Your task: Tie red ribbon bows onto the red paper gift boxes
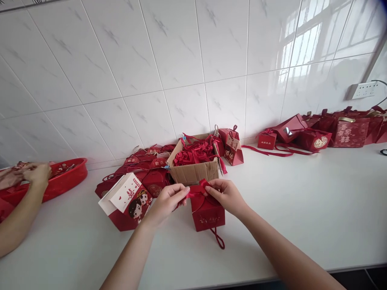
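Observation:
A small red gift box (208, 217) stands on the white counter in front of me, a red cord loop (220, 238) hanging out at its near side. Over its top runs a red ribbon (196, 191). My left hand (169, 201) pinches one part of the ribbon between thumb and fingers, left of the box. On the other side, my right hand (225, 195) pinches a raised loop of the same ribbon, close to the box top. To the left of my left hand sits a white-and-red box with cartoon figures (128, 203).
Behind my hands is a cardboard box (193, 174) full of red ribbons. Red boxes (154, 177) are piled to its left, and decorated bags (350, 133) line the wall at right. Another person's hand (38, 173) reaches into a red basin (68, 181) at far left.

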`<action>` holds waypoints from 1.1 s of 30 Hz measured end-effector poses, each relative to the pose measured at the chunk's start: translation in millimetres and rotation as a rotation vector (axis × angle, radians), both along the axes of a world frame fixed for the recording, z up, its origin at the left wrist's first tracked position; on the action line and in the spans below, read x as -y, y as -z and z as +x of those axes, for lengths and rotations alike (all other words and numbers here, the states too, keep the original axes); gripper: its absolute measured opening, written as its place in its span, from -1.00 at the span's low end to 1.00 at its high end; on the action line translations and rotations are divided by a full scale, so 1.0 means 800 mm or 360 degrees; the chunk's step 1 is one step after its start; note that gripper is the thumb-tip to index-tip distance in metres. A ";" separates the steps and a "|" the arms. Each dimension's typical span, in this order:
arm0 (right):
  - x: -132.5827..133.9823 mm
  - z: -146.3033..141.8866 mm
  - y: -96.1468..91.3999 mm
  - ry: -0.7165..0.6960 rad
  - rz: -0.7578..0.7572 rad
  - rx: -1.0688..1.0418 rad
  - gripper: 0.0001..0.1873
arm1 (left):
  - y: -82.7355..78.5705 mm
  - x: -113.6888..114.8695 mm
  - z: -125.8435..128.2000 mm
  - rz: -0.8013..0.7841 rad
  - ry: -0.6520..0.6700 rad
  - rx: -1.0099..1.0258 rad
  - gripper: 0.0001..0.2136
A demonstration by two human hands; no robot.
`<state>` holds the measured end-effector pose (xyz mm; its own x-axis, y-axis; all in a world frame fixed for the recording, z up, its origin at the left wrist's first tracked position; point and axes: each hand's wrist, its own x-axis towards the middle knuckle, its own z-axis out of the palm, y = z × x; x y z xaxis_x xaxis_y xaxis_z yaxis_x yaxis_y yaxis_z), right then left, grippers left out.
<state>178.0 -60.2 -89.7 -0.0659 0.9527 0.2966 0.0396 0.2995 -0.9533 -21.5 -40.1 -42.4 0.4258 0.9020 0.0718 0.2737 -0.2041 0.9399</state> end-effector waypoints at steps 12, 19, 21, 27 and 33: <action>0.005 -0.014 -0.001 0.0293 0.0399 0.0561 -0.86 | -0.056 -0.014 0.069 0.0157 0.0378 0.0155 -0.77; 0.006 -0.011 -0.003 0.0188 0.0288 0.0362 -0.76 | -0.002 -0.037 0.041 0.0257 0.0265 0.0178 -0.64; 0.006 -0.011 -0.003 0.0178 0.0272 0.0342 -0.75 | 0.015 -0.036 0.027 0.0290 0.0209 0.0079 -0.67; 0.007 -0.011 -0.002 0.0141 0.0236 0.0283 -0.73 | 0.037 -0.034 0.019 0.0283 0.0171 0.0040 -0.71; 0.005 -0.014 0.005 0.0149 0.0149 0.0017 -0.85 | 0.044 -0.034 0.022 0.0405 0.0108 0.0030 -0.79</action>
<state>166.6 -64.3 -93.9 0.0184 0.9231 0.3841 0.0813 0.3816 -0.9208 -3.7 -12.6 -77.9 0.4813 0.8231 0.3014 0.2343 -0.4522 0.8606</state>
